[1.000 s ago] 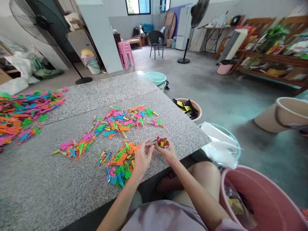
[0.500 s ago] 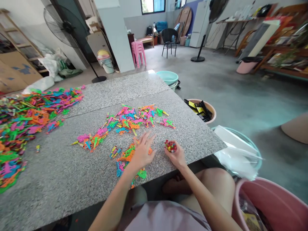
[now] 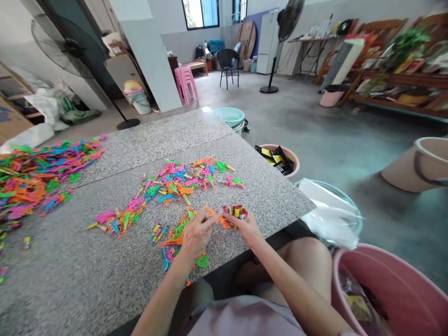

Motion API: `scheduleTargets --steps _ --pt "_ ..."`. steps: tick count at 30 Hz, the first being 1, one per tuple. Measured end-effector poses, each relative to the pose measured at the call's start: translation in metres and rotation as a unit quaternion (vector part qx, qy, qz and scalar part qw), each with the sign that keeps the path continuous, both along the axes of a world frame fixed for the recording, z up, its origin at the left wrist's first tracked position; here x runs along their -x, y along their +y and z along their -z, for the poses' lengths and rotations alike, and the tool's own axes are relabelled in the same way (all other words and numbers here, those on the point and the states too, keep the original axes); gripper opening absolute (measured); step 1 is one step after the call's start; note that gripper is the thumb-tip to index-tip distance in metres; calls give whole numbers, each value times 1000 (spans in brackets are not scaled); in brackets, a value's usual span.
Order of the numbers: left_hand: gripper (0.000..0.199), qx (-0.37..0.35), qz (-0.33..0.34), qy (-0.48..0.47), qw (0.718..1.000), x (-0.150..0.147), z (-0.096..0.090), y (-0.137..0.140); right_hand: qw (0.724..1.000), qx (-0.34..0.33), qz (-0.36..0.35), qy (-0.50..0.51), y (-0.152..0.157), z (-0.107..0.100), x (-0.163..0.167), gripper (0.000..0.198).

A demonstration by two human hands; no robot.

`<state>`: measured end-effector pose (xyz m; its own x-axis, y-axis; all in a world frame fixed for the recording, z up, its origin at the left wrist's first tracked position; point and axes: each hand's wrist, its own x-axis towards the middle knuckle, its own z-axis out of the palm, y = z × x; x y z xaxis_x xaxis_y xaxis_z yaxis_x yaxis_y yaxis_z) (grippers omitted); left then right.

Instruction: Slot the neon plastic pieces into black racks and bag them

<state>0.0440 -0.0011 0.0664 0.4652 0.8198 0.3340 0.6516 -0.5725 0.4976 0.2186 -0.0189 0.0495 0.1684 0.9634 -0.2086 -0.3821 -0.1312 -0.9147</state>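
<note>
R hand (image 3: pixel 249 229) has its grip closed round a bunch of small tubes (image 3: pixel 236 211), red, yellow & other colors, ends up, over the worktop (image 3: pixel 276 196) nr its front edge. L hand (image 3: pixel 195 233) is just beside it, w/ a finger stuck out toward the bunch. An orange piece (image 3: pixel 225 222) is btwn the two hands, by the L fingertips; can't tell if the L grip is shut on it or only nr it. Next to & partly under L hand is a small pile of plastic bits (image 3: pixel 178 229), orange, green, blue & pink. A few loose tubes (image 3: pixel 159 233) lie just left of that pile. Farther back there's a long messy row of bits (image 3: pixel 175 179), same bright colors, w/ some tubes mixed in. A big heap (image 3: pixel 35 179) sits at the far left, & one tiny tube (image 3: pixel 27 242) lies alone nr it. Off to the right, a big pink tub (image 3: pixel 402 280) is by the person's knee (image 3: pixel 311 254), & clear plastic (image 3: pixel 324 214) lies over a round tub (image 3: pixel 357 212).
</note>
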Motion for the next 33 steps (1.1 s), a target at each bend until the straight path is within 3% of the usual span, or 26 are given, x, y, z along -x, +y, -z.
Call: scheduleTargets --steps 3,7,10,14,16,24,33 --pt "38 87 -9 -128 988 -15 -2 -14 999 -9 31 -33 -3 -3 0 32" --pt "31 254 -101 -394 878 -36 -5 -24 990 -38 11 -134 -12 -12 -6 27" --pt "38 253 -154 -437 849 -45 -7 -27 972 -72 5 -224 -22 -19 -11 22" --pt "63 261 -153 -491 817 -45 -16 -31 977 -62 20 -204 -35 -23 -17 24" --pt "65 281 -132 -495 811 -44 -20 -33 976 -71 11 -203 -41 -25 -19 24" --pt "32 305 -100 -458 829 -42 -26 -34 983 -61 16 -171 -44 -34 -21 23" --pt "36 361 -76 -451 813 -36 -28 -31 997 15 -75 -31 -43 -42 -25 33"
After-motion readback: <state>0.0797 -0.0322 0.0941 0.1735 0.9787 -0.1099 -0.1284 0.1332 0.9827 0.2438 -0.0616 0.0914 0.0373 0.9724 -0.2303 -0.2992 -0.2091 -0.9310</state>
